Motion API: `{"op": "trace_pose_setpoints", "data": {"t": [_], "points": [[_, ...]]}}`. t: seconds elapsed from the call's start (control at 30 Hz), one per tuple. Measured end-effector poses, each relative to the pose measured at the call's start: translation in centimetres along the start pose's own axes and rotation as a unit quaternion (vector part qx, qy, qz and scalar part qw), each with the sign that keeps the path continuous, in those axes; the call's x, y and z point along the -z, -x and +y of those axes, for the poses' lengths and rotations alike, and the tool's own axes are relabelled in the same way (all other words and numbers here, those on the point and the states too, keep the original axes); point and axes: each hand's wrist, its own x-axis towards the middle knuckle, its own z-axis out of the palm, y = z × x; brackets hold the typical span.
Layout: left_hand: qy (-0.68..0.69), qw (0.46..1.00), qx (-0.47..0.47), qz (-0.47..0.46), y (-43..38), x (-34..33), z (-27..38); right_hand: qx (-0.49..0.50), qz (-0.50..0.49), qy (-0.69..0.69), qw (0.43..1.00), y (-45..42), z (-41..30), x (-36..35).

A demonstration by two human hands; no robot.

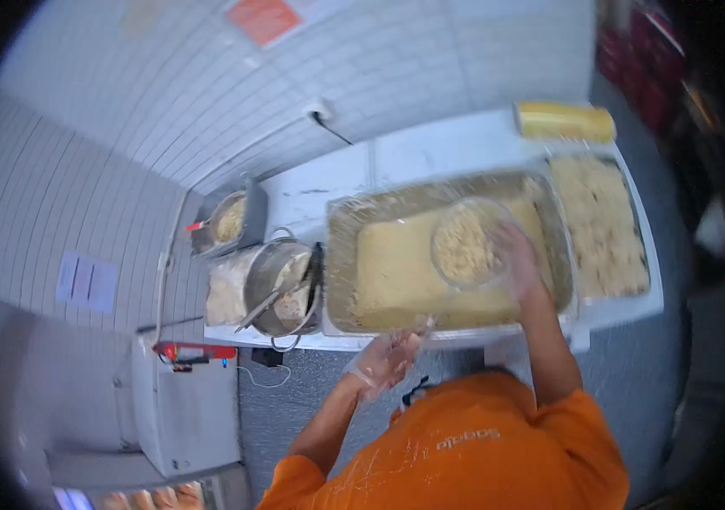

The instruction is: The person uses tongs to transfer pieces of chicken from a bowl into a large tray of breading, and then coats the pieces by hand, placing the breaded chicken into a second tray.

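My right hand (518, 255), in what looks like a clear plastic glove, grips the right rim of a round sieve or bowl (466, 242) with pale crumbs in it. That vessel is over a large deep rectangular tub (340, 255), whose floor is covered by a pale yellow, flour-like or crumbly layer (394, 264). At the tub's near edge is my left hand (394, 357), wearing a loose clear plastic glove, its fingers pointing towards the tub. Motion blur hides whether those fingers hold anything.
Left of the tub stand a metal pot (260, 261) with utensils across it and a grey container (255, 213) holding a smaller bowl. A tray of pale crumbly food (601, 229) lies right, below a yellow roll (565, 122). A tiled wall (400, 70) runs behind the table.
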Motion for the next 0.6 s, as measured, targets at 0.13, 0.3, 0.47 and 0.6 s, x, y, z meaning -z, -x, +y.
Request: {"op": "trace_pose_setpoints", "data": {"t": [0.13,0.3,0.47,0.6], "points": [[0.091,0.995,-0.024,0.023,5.4,4.4,4.4,-0.008,-0.031,0.052,0.998,2.5,-1.4,0.0],[0.149,0.969,-0.133,0.146,10.9,17.0,6.0,0.046,0.063,0.276,0.958,1.7,-1.1,1.0],[0.048,0.933,-0.178,0.311,11.6,33.5,6.7,0.162,0.066,0.384,0.907,3.3,1.1,-6.0],[-0.075,0.914,-0.148,0.370,4.9,52.4,2.2,0.240,-0.045,0.535,0.809,6.9,5.4,-21.5]]}}
